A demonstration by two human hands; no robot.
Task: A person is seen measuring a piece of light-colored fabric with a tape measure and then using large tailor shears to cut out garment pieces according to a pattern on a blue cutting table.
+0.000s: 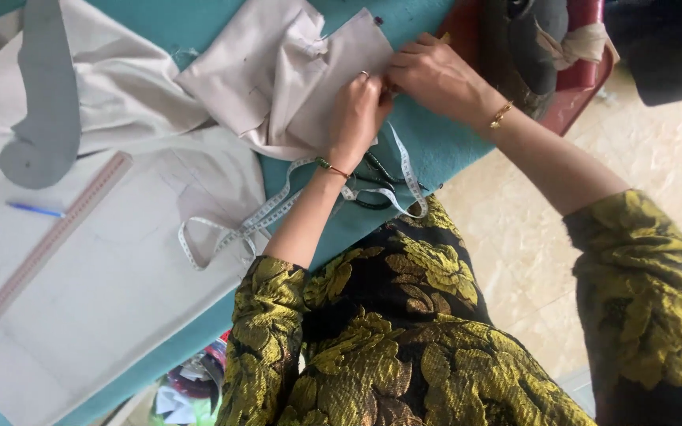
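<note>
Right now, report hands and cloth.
Left hand and right hand both grip beige cloth piece at its edge. Tape measure lies beside it.

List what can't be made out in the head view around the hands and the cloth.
- Fingertips of left hand and right hand: curled into the beige fabric piece; any small item pinched there is hidden.
- Dark scissors-like object: mostly under the measuring tape and left wrist.
- Grey curved template: cut off by top edge.
</note>
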